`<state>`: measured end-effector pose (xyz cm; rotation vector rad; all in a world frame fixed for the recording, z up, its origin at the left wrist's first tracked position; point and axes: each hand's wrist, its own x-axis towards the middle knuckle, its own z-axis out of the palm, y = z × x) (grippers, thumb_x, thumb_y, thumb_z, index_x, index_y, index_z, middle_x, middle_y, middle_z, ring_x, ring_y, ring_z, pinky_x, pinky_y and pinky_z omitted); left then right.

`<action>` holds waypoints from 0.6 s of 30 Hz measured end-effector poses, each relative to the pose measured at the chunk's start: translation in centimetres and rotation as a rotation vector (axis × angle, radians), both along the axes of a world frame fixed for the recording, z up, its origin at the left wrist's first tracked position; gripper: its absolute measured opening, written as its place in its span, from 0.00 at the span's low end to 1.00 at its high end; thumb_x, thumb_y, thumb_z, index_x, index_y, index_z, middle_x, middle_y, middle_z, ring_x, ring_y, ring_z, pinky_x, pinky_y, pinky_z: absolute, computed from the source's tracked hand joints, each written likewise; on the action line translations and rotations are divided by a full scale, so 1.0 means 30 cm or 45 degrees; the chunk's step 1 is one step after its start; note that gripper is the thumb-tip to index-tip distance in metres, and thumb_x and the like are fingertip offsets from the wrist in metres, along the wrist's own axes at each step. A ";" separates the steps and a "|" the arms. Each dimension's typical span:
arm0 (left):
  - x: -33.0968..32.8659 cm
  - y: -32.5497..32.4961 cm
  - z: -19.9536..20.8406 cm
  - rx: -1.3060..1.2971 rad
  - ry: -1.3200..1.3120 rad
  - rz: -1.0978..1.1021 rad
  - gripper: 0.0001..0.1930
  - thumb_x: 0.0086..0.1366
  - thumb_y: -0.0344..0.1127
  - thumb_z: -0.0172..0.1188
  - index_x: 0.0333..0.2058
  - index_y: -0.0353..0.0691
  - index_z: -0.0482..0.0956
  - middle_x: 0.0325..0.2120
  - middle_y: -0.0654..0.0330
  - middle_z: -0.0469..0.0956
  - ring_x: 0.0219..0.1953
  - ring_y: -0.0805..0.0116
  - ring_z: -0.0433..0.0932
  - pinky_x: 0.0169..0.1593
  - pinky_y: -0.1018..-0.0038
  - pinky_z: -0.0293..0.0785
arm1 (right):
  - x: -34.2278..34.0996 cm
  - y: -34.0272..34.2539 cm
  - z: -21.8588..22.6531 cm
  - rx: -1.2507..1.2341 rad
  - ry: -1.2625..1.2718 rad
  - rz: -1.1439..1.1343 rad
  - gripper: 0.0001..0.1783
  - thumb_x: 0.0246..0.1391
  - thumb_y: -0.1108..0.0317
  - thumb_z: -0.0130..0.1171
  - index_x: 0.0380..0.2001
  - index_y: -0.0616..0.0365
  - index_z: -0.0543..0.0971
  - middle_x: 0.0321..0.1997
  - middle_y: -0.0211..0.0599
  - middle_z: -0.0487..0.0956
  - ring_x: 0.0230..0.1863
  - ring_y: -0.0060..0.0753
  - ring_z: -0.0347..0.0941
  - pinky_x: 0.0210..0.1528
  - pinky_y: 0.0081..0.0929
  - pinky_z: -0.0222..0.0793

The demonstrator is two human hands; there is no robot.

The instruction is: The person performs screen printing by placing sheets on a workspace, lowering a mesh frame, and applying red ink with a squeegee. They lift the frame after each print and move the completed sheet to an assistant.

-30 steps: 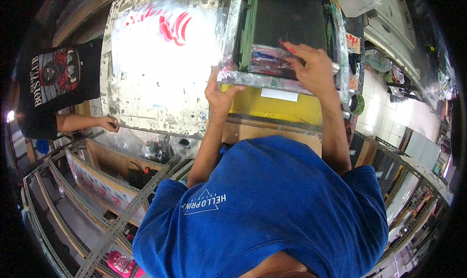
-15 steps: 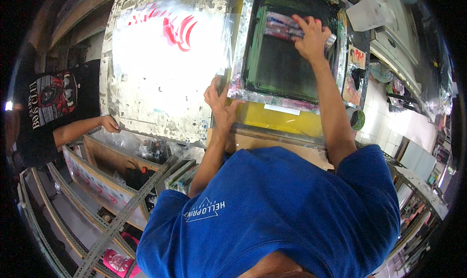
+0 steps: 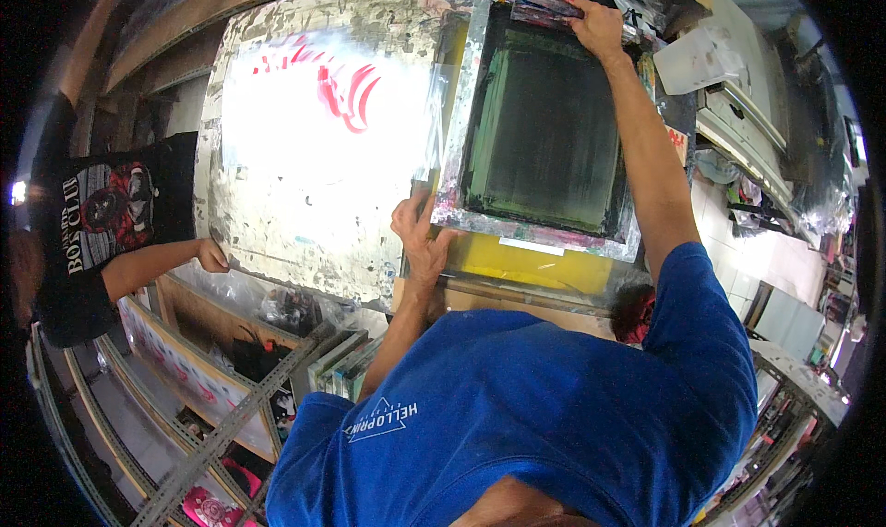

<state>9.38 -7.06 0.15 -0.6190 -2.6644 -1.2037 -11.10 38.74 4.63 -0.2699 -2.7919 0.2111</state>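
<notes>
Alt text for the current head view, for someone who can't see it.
A person in blue holds a squeegee in the right hand, at the far end of a framed screen, left hand at its near left corner. A red-marked white sheet lies to the left.

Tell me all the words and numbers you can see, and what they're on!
Blue T-shirt: white lettering with a triangle; I won't copy its words.
Black T-shirt: pale lettering beside a picture; not copied either.
Pink cloth: pale design, too small to read.
Red print: no words I can make out.
</notes>
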 end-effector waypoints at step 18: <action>-0.098 0.169 0.405 0.427 0.042 0.300 0.20 0.53 0.21 0.66 0.47 0.30 0.80 0.39 0.55 0.78 0.44 0.63 0.74 0.52 0.69 0.69 | 0.820 -0.575 0.615 -0.082 0.131 0.089 0.27 0.45 0.69 0.66 0.53 0.41 0.82 0.47 0.42 0.83 0.49 0.46 0.78 0.51 0.37 0.72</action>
